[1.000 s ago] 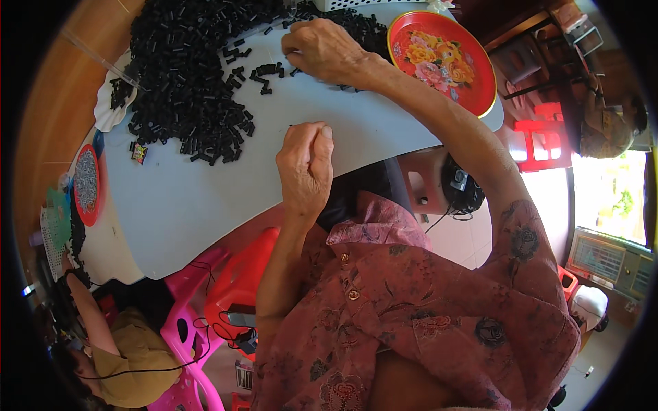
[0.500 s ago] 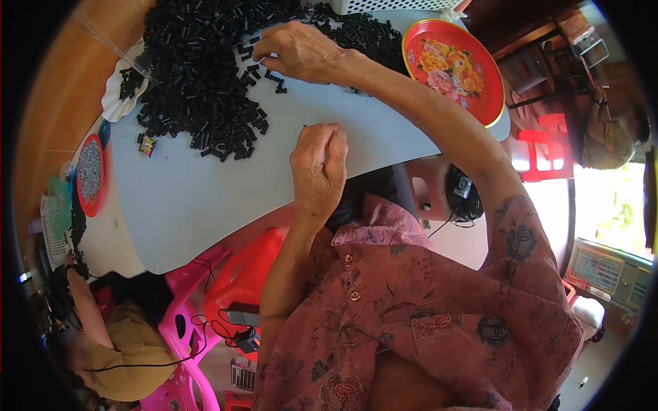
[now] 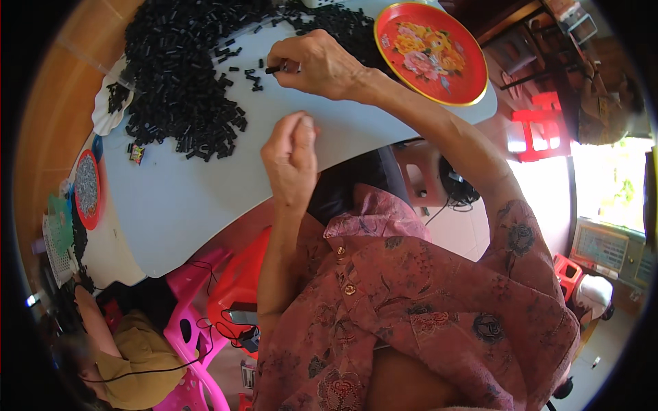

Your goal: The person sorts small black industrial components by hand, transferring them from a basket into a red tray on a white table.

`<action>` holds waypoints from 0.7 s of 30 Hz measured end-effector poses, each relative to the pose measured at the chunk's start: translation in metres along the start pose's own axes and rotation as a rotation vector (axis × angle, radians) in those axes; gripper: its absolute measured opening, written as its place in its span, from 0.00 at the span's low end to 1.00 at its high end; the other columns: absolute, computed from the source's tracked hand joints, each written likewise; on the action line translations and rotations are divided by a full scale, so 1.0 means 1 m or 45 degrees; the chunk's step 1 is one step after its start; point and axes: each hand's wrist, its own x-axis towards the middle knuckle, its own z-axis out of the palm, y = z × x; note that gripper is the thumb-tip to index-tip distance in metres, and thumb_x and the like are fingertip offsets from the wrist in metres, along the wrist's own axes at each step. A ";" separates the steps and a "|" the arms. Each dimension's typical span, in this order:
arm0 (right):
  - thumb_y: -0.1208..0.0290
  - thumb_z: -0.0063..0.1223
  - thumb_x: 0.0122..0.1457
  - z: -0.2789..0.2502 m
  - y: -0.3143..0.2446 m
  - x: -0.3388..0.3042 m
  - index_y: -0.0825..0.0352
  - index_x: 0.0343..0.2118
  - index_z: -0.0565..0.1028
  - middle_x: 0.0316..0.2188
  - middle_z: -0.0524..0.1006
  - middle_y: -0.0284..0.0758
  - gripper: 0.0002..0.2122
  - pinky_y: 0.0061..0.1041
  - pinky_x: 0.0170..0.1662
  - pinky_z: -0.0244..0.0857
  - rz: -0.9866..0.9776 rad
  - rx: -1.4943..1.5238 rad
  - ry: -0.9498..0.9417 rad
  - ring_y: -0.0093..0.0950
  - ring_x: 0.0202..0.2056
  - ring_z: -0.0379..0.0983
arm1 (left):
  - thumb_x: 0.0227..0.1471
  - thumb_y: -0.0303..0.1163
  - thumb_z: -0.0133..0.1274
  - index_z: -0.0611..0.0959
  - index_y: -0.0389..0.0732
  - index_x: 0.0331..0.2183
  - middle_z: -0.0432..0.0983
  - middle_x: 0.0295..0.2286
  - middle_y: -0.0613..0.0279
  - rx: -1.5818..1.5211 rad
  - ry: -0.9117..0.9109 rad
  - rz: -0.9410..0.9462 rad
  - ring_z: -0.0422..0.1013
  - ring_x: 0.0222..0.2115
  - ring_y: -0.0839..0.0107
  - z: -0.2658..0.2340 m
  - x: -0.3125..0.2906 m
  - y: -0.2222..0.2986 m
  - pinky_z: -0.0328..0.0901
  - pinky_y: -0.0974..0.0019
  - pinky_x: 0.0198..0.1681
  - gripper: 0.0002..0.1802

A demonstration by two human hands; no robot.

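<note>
My right hand (image 3: pixel 317 66) is above the table with its thumb and fingers pinched. A small black cylindrical piece (image 3: pixel 275 69) sticks out from its fingertips. Below and slightly to the left, my left hand (image 3: pixel 290 161) is curled closed, thumb uppermost, and its fingers hide whatever may be inside. A big heap of small black tube-like pieces (image 3: pixel 179 75) covers the far left of the table, with several loose black pieces (image 3: pixel 254 79) between the heap and my right hand.
A round red floral tray (image 3: pixel 432 55) lies at the far right of the pale table (image 3: pixel 185 212). At the left are a white scalloped dish (image 3: pixel 106 109) and a red bowl of small metallic bits (image 3: pixel 87 188). A person in mustard clothing (image 3: pixel 140 356) sits lower left by a pink chair (image 3: pixel 185 329).
My right hand has drawn back from the edge of the heap, and a black piece now shows in its fingertips. My left hand stays closed. The whole view has shifted slightly.
</note>
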 end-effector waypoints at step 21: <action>0.75 0.52 0.54 -0.012 -0.022 -0.095 0.70 0.39 0.75 0.29 0.79 0.34 0.10 0.18 0.38 0.69 0.507 0.746 0.275 0.18 0.33 0.75 | 0.55 0.33 0.49 0.80 0.33 0.38 0.78 0.29 0.61 -0.016 0.010 -0.074 0.69 0.29 0.77 0.009 0.013 0.006 0.64 0.74 0.37 0.14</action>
